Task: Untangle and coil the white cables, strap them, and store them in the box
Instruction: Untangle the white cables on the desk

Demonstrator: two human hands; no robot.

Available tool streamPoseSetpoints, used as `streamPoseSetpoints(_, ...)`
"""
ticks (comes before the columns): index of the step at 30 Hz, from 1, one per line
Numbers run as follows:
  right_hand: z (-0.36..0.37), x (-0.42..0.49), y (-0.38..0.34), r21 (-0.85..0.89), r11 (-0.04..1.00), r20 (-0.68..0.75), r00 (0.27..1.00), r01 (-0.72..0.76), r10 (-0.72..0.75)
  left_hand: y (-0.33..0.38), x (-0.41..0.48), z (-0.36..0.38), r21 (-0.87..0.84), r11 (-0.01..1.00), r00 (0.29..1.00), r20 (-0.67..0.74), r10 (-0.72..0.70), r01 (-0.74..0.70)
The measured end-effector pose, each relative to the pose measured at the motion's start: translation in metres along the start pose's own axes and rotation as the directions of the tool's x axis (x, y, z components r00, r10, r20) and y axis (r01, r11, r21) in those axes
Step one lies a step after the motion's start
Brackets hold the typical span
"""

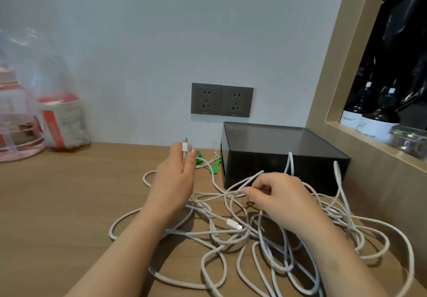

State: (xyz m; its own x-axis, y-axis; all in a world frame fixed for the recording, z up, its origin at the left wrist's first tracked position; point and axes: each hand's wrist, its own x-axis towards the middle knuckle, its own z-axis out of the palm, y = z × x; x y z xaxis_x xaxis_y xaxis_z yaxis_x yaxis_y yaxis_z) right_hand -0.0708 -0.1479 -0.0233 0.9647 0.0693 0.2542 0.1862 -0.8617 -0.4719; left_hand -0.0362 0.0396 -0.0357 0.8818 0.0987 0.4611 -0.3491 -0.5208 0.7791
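A tangle of white cables (231,234) sprawls over the wooden desk (69,204) in front of me. My left hand (175,181) pinches the white plug end of one cable (185,147) between its fingers, raised above the desk. My right hand (279,197) pinches a cable strand (245,182) out of the tangle, just in front of the black box (277,155), which stands against the wall with its lid on. Green straps (215,166) lie beside the box's left side. A loose white connector (233,224) lies amid the loops.
Two grey wall sockets (221,100) sit above the desk. At far left stand a pink bottle (16,121) and a red-and-white packet (62,121) under clear plastic. A wood-framed niche (360,121) on the right holds dark bottles (379,121) and a glass jar.
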Motion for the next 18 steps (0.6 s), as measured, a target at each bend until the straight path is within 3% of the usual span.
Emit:
streamPoseSetpoints(3, 0.003, 0.000, -0.005, 0.092, 0.985, -0.198, 0.972, 0.149, -0.129, 0.002, -0.004, 0.004, 0.083, 0.995, 0.978, 0.207, 0.039, -0.057)
streamPoseSetpoints(6, 0.007, 0.003, -0.002, 0.087, 0.966, -0.353, 0.914, 0.245, -0.200, 0.006, -0.006, 0.005, 0.030, 0.997, 0.929, 0.367, 0.053, -0.068)
streamPoseSetpoints(11, 0.010, 0.003, 0.002, 0.026, 0.953, -0.494, 0.833, 0.301, -0.249, 0.009, -0.011, 0.010, 0.091, 0.988, 0.823, 0.566, 0.052, -0.124)
streamPoseSetpoints(13, 0.011, 0.003, 0.001, -0.005, 0.953, -0.514, 0.817, 0.302, -0.261, 0.010, -0.013, 0.011, 0.167, 0.968, 0.812, 0.581, 0.056, -0.185)
streamPoseSetpoints(18, 0.011, 0.003, 0.000, -0.028, 0.963, -0.461, 0.852, 0.267, -0.249, 0.011, -0.012, 0.009, 0.150, 0.963, 0.887, 0.441, 0.136, -0.223)
